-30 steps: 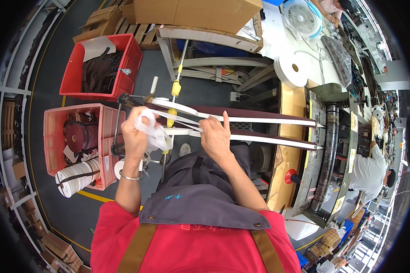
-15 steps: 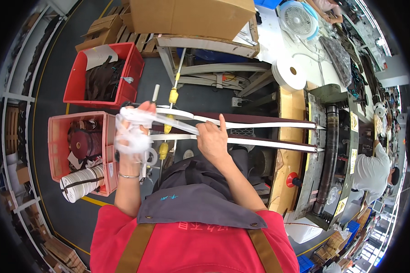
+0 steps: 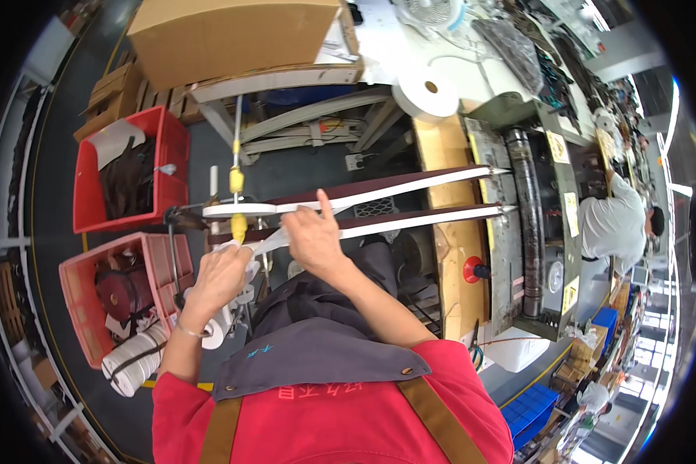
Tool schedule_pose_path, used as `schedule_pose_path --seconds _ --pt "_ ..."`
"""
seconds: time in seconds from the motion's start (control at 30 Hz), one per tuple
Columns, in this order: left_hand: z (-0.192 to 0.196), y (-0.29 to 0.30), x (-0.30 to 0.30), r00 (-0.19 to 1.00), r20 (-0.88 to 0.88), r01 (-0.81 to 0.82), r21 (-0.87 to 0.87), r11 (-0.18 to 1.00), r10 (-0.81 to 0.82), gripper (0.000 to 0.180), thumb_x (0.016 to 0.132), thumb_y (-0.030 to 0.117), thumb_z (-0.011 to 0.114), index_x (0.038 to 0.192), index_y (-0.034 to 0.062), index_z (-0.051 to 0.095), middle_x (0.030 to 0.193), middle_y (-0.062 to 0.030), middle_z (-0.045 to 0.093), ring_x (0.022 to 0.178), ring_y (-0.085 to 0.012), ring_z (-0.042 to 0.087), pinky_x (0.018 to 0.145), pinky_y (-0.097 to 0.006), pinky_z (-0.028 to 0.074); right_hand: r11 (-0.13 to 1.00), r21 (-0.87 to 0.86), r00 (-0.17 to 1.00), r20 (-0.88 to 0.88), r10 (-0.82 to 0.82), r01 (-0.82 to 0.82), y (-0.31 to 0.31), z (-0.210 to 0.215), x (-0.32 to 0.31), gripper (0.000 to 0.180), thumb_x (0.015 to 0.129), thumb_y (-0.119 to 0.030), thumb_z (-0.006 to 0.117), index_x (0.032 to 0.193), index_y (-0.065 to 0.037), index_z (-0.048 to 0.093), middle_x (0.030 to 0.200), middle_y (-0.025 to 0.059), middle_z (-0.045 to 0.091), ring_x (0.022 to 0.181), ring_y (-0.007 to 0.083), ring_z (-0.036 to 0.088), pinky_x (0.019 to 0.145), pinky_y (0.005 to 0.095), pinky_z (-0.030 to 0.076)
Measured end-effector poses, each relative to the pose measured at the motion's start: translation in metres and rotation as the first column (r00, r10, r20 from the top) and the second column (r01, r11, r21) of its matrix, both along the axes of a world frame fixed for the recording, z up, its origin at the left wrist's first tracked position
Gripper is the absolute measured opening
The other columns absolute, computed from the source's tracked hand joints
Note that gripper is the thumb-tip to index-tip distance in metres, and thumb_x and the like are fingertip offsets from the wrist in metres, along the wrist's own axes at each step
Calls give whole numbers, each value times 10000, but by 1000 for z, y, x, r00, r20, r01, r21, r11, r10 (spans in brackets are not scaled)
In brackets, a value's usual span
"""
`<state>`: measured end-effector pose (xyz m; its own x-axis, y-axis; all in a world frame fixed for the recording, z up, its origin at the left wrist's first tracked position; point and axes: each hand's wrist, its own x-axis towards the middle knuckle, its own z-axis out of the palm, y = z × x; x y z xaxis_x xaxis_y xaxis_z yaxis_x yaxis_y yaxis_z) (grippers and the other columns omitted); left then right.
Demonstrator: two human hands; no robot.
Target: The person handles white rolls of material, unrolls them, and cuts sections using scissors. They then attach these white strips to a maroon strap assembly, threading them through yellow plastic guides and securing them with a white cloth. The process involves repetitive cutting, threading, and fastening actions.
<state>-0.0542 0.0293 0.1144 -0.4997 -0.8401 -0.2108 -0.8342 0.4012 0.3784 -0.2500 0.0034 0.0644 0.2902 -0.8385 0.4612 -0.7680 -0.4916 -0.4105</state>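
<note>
My left hand (image 3: 218,277) is closed on a crumpled, translucent white strip (image 3: 269,244). It stretches across to my right hand (image 3: 315,241), which grips it near the lower white band, index finger pointing up. Two long white bands (image 3: 417,184), edged with dark maroon strips (image 3: 394,175), run rightward from my hands. Each enters a pointed metal guide (image 3: 503,170) in front of a dark roller (image 3: 524,224) on a machine. Behind the fingers, the far band's left end passes beside yellow pieces (image 3: 237,179) on a rod. What lies inside my left fist is mostly hidden.
At left stand a red crate (image 3: 85,182) of dark strips and a pinkish crate (image 3: 73,309) with maroon rolls. White rolls (image 3: 131,362) lie beside them. A large cardboard box (image 3: 232,46) and a white tape roll (image 3: 427,91) sit farther off. Another person (image 3: 615,224) works at right.
The loose white bundle around my left hand has dropped from view, and that hand has come lower and nearer my right hand. The whole view has shifted, moving the machine leftward in it.
</note>
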Motion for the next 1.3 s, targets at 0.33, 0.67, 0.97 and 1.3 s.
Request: schedule_pose_path --seconds 0.33,0.67,0.97,1.3 --pt "7 -31 60 365 -801 -595 192 780 475 173 794 -2 398 921 7 516 768 -41 549 711 -102 531 635 -253 446 998 59 985 -170 26 -17 -3 -8 8 64 683 -75 545 728 -43 512 692 123 564 816 262 582 983 512 255" --pt "11 -41 40 -386 -630 747 216 629 674 399 825 154 518 1185 30 399 981 -96 512 753 -121 542 688 -231 468 955 292 971 -207 116 -52 -11 -3 16 217 663 -23 515 878 -49 530 774 101 586 800 237 573 1013 477 202" --pt "-13 -12 10 984 6 -177 27 984 177 178 691 64 497 862 23 527 649 -184 580 642 -376 582 584 -442 452 988 135 985 -141 97 -78 -7 16 12 131 707 -34 509 836 -44 535 700 75 562 714 229 571 995 480 240" --pt "-10 -55 15 -714 -566 31 563 826 413 218 786 125 493 999 81 501 823 -110 584 720 -203 591 558 -339 467 976 203 962 -245 124 -74 -1 -11 19 89 714 -61 511 798 -35 524 649 80 539 669 238 565 997 481 230"
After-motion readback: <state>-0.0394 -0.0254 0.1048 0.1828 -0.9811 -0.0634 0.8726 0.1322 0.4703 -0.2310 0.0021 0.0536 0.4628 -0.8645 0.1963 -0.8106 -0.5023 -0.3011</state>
